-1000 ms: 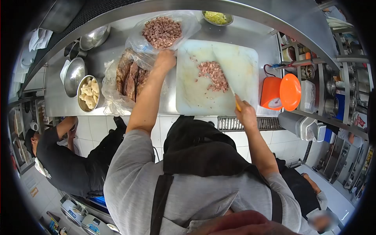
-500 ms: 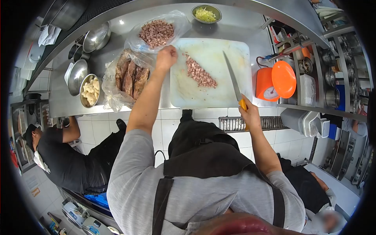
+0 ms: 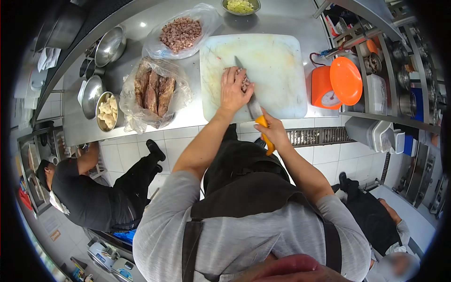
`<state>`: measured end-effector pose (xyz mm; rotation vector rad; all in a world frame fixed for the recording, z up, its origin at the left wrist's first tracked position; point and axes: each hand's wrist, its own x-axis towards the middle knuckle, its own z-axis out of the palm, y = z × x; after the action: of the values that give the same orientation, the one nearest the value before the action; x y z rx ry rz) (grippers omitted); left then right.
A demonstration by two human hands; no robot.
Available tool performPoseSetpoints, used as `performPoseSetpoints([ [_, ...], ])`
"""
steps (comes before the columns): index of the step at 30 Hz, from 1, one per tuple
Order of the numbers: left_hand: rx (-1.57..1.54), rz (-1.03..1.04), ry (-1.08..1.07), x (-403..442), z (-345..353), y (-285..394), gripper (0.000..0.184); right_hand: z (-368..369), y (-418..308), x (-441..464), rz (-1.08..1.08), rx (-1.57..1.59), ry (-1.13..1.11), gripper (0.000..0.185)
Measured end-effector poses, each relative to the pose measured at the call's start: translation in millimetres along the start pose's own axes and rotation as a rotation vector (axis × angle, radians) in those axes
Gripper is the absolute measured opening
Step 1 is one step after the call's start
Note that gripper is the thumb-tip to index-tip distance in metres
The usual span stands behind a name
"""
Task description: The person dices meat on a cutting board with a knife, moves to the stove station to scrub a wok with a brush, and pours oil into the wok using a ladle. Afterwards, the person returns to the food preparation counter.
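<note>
My right hand (image 3: 274,133) grips the yellow handle of a long kitchen knife (image 3: 255,109) at the front edge of the white cutting board (image 3: 277,75). The blade slants up and left across the board, partly hidden by my left hand. My left hand (image 3: 235,91) is cupped over the small pile of diced meat (image 3: 245,83), with its fingers curled round it against the blade. Most of that pile is covered by the fingers. Left of the board lie an open plastic bag of more diced meat (image 3: 181,34) and a bag with several large dark meat pieces (image 3: 152,91).
An orange scale (image 3: 324,91) stands right of the board. A bowl of chopped pale green vegetable (image 3: 240,5) is at the back. Metal bowls (image 3: 110,46) and a bowl of pale chunks (image 3: 108,112) sit left. Co-workers (image 3: 98,195) are on both sides.
My left hand has moved from beside the bagged diced meat onto the pile on the board. The knife has come left, against that pile. My view has shifted slightly.
</note>
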<state>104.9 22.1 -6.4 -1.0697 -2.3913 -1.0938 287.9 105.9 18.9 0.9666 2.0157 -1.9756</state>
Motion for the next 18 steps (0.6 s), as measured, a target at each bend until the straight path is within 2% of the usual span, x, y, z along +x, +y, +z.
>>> performPoseSetpoints([
  [1, 0.004, -0.001, -0.010, -3, 9, -5, 0.035, 10, -3, 8, -0.004, 0.047, -0.036, 0.065],
  [3, -0.104, -0.227, 0.129, -6, 18, -16, 0.031, 26, -10, 10, 0.001, 0.099, -0.083, 0.065],
  [5, -0.126, -0.295, 0.169, -5, 17, -20, 0.027, 33, -26, 9, -0.015, 0.046, -0.112, 0.067],
  [7, -0.352, -0.463, 0.272, -2, 16, -23, 0.024, 39, -29, 8, -0.030, 0.032, -0.098, 0.066],
  [12, -0.409, -0.463, 0.390, 44, -3, -36, 0.023, 47, -61, 29, -0.104, -0.049, -0.040, 0.065],
  [14, -0.420, -0.442, 0.453, 79, -16, -56, 0.023, 55, -98, 51, -0.199, -0.175, -0.038, 0.066],
  [16, -0.351, -0.280, 0.586, 120, -37, -88, 0.020, 68, -150, 76, -0.220, -0.263, -0.062, 0.066],
  [18, -0.248, -0.342, 0.613, 152, -50, -125, 0.019, 86, -184, 110, -0.238, -0.344, -0.085, 0.066],
])
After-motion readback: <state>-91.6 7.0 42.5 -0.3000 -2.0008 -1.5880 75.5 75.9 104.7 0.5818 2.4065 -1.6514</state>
